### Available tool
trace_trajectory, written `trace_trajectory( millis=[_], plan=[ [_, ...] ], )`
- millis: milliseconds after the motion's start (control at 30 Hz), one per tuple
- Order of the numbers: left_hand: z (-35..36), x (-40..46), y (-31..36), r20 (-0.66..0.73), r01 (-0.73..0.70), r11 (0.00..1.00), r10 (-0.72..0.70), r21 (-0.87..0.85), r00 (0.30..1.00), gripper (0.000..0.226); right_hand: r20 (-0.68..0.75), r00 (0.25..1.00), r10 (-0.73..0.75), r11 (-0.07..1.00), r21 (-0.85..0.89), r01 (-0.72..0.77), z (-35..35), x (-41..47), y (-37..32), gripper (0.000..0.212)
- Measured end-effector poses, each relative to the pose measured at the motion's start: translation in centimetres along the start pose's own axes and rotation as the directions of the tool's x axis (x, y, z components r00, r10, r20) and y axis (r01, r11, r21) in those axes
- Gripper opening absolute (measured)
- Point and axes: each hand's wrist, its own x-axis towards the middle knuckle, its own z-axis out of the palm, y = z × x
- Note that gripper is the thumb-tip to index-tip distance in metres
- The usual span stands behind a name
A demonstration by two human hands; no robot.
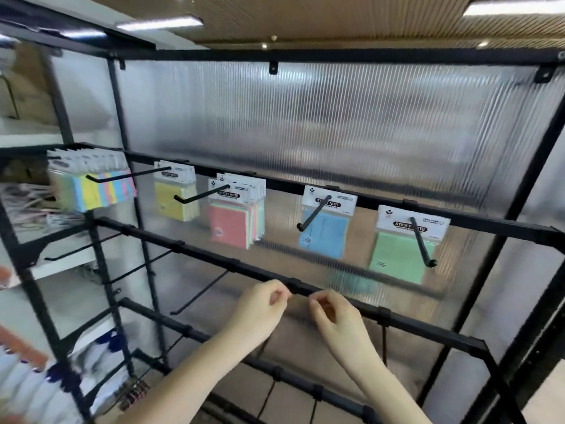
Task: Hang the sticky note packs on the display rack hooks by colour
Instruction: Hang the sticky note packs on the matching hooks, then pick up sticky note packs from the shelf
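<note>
Sticky note packs hang on the hooks of the black display rack's upper bar [382, 199]. From left to right there is a dense row of mixed-colour packs [91, 191], yellow packs [174, 201], a red pack [228, 223] with several other colours behind it, a blue pack [324, 235] and a green pack [399, 257]. My left hand [263, 307] and my right hand [334, 318] are raised side by side in front of the lower bar [214, 257]. Both have their fingers curled in towards the thumb, and I see nothing in them.
Bare hooks [198, 293] jut out from the lower bars at the left. A ribbed translucent panel [336, 123] backs the rack. Shelves with blurred goods [27, 203] stand at the far left. Tiled floor [293, 402] shows below.
</note>
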Motion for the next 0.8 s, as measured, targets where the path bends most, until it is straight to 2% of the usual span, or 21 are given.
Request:
trace_trajectory(
  millis=[67, 233, 467, 600, 800],
  plan=[
    [-2.8, -0.4, -2.4, -0.096, -0.001, 0.997, 0.008, 0.081, 0.995, 0.016, 0.056, 0.996, -0.071, 0.997, -0.032, 0.073, 2.1, 0.5, -1.9, 0.008],
    [-9.8, -2.2, -7.6, -0.208, 0.079, 0.946, -0.012, 0.315, 0.978, 0.018, 0.176, 0.965, -0.193, 0.974, -0.085, 0.21, 8.1, 2.5, -7.2, 0.01],
    [-19.2, -4.9, -16.4, -0.286, 0.229, 0.898, -0.122, 0.377, 0.951, 0.017, 0.312, 0.915, -0.257, 0.948, -0.104, 0.302, 18.8, 5.3, -15.7, 0.018],
    [-24.9, -6.1, -22.3, -0.319, 0.325, 0.852, -0.2, 0.41, 0.926, 0.016, 0.381, 0.881, -0.28, 0.933, -0.106, 0.343, 26.2, 6.4, -20.4, 0.014],
    [-32.6, -7.7, -30.0, -0.379, 0.39, 0.822, -0.234, 0.414, 0.896, 0.013, 0.451, 0.842, -0.298, 0.927, -0.075, 0.368, 37.2, 7.7, -26.4, 0.019]
  ],
)
